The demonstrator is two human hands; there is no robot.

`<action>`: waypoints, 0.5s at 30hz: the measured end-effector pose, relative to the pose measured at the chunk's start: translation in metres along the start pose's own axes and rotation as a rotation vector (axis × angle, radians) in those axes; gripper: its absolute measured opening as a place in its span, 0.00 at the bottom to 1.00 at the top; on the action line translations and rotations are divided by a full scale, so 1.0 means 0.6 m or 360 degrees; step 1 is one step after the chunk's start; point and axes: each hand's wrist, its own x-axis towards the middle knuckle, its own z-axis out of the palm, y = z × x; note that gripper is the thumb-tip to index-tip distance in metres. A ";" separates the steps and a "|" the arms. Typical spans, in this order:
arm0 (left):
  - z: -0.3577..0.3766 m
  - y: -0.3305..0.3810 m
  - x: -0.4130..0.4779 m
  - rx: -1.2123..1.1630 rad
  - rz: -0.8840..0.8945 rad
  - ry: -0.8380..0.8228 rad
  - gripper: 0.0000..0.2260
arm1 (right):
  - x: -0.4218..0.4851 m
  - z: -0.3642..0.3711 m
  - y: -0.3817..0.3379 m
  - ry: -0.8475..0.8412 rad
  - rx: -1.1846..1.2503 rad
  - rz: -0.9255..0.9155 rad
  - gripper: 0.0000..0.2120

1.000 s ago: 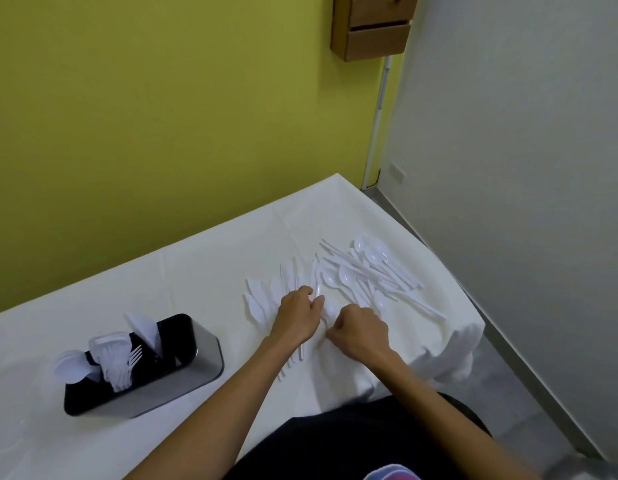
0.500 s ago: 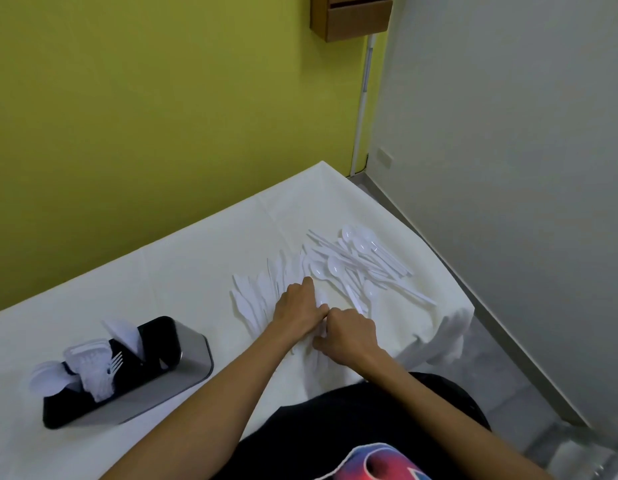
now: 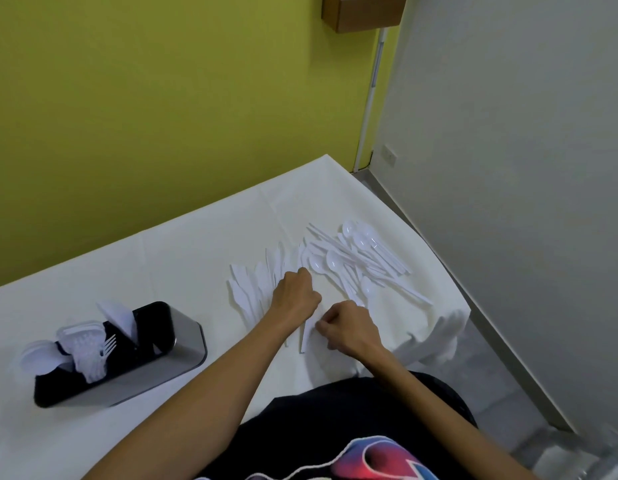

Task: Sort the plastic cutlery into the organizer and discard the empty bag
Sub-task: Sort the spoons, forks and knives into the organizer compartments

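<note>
left hand (image 3: 295, 296): fingers curled down onto the fanned knives (image 3: 246, 289). Couldn't tell if it actually gripped any.
right hand (image 3: 350, 329): just beside the left, fingers curled, tips at the edge of a single knife (image 3: 304, 337) lying between the hands. Pinch or just touch, couldn't tell.
spoons (image 3: 363, 258): loose pile just right of the knives, near the table's far right corner.
organizer (image 3: 182, 344): stood well left of the hands, metal wall with a black inside. It held white cutlery upright, with forks (image 3: 108, 342) in the middle.
table (image 3: 162, 265): was covered in white cloth.
</note>
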 end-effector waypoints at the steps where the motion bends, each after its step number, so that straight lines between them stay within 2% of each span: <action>1: -0.003 -0.004 0.003 -0.0101 -0.0039 0.0005 0.07 | 0.000 -0.003 0.003 0.0040 0.0040 -0.0001 0.10; 4: -0.017 -0.021 0.009 -0.0636 -0.0175 0.0011 0.09 | 0.001 -0.020 0.010 0.0330 -0.0019 -0.0086 0.07; 7: -0.031 -0.032 0.005 -0.1071 -0.0304 0.0004 0.06 | 0.012 -0.035 0.008 0.0571 -0.0149 -0.0196 0.13; 9: -0.035 -0.034 0.007 -0.1169 -0.0404 0.0030 0.08 | 0.026 -0.037 0.003 0.0549 -0.0307 -0.0172 0.15; 11: -0.037 -0.034 0.010 -0.1300 -0.0517 0.0046 0.13 | 0.038 -0.033 0.000 0.0486 -0.0458 -0.0137 0.11; 13: -0.040 -0.033 0.011 -0.1558 -0.0618 0.0013 0.13 | 0.043 -0.032 -0.004 0.0481 -0.0555 -0.0138 0.06; 15: -0.048 -0.033 0.010 -0.1863 -0.0660 -0.0036 0.12 | 0.046 -0.036 -0.009 0.0499 -0.0533 -0.0152 0.06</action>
